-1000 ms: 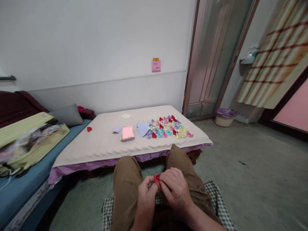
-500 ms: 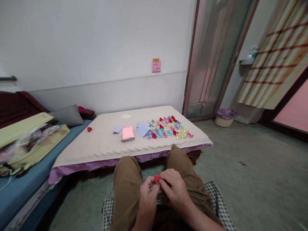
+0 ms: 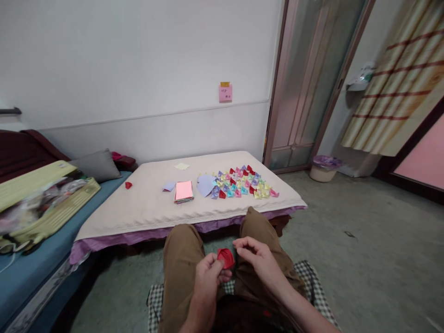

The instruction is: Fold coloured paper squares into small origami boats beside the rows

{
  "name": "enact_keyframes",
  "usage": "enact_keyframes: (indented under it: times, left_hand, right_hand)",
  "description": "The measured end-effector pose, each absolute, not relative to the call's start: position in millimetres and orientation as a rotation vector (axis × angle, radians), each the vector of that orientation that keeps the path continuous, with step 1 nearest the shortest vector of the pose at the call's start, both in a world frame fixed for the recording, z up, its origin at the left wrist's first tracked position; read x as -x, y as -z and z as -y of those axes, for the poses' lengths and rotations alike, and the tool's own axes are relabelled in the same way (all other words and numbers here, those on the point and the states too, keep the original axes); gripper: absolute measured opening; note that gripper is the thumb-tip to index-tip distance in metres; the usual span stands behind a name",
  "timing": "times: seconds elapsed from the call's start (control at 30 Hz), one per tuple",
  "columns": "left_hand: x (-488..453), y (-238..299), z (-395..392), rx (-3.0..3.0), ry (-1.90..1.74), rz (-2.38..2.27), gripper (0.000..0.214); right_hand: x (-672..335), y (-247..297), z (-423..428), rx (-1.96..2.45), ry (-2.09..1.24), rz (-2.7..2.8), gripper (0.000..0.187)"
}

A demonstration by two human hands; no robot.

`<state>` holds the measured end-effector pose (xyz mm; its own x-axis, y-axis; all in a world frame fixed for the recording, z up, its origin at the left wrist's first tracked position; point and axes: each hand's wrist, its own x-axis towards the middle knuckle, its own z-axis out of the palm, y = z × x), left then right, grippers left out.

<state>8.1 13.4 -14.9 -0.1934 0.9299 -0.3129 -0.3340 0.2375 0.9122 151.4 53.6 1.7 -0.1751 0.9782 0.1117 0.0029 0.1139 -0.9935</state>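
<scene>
Above my lap, my left hand [image 3: 208,274] pinches a red folded paper [image 3: 226,258] between thumb and fingers. Its round, layered side faces up. Just to the right of it is my right hand [image 3: 257,257], apart from the paper, fingers loosely bent and holding nothing. On the cream-covered bed [image 3: 145,215] ahead lie many small folded papers [image 3: 239,182] in several colours. Beside them are a purple paper heart [image 3: 206,186], a stack of square paper [image 3: 183,191] with pink on top and a folded purple sheet [image 3: 169,186].
Another red folded piece [image 3: 128,185] lies at the bed's left, a pale yellow sheet [image 3: 182,166] near the wall. On the blue mattress [image 3: 52,226] at left rests a yellow-green open case [image 3: 45,194]. A lined bin [image 3: 324,168] stands by the sliding door [image 3: 305,92].
My right hand has let go of the red paper and moved a little to the right. The paper, now only in my left hand, shows a wider, rounder face.
</scene>
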Motion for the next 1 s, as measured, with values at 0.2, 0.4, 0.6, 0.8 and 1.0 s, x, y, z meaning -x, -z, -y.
enact_keyframes:
  times: [0.2,0.4,0.6,0.8,1.0]
  left_hand:
    - [-4,18,-15,-0.818,-1.172,-1.281,0.022]
    - [-5,9,-14,-0.945,-1.171,-1.373,0.024]
    - [-3,12,-14,-1.040,-1.131,-1.375,0.016]
    - [-2,16,-13,-1.124,-1.032,-1.426,0.012]
    - [-4,14,-12,-1.171,-0.967,-1.485,0.017]
  right_hand:
    - [-145,7,-54,0.960,-1.692,1.170,0.009]
    - [-144,16,-59,0.987,-1.665,1.251,0.017]
    - [-144,14,-58,0.999,-1.533,1.327,0.013]
    - [-143,17,-58,1.021,-1.486,1.339,0.012]
    - [-139,20,-54,1.050,-1.442,1.382,0.012]
